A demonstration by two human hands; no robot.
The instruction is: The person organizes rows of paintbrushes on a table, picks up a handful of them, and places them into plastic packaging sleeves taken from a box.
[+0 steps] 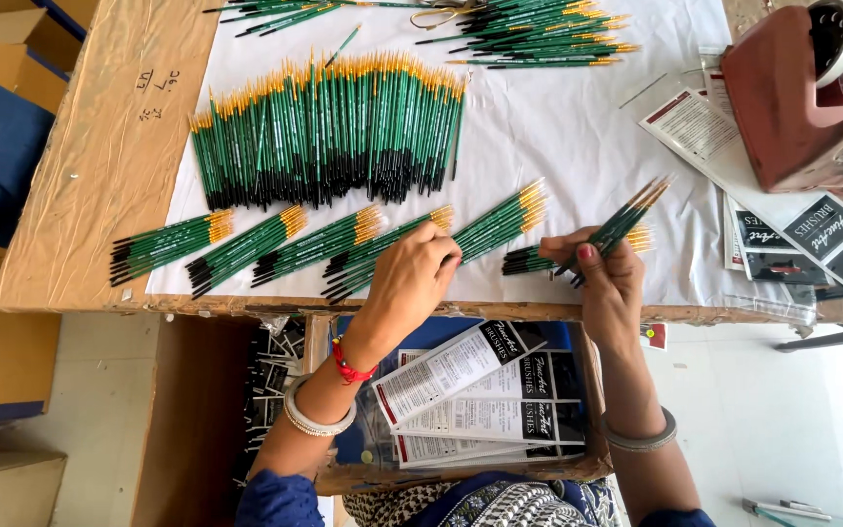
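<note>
Right hand grips a brush bundle, tips toward 1 o'clock. Left hand rests, fingers curled, on a brush group on the worktop, axis toward 2 o'clock.

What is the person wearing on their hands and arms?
The left hand has a red thread tied at the wrist, with a silvery bangle further up the arm. The right hand has a painted pink-red thumbnail, and a grey metal bangle sits on that forearm. Both arms are bare up to dark blue sleeves near the elbows.
</note>
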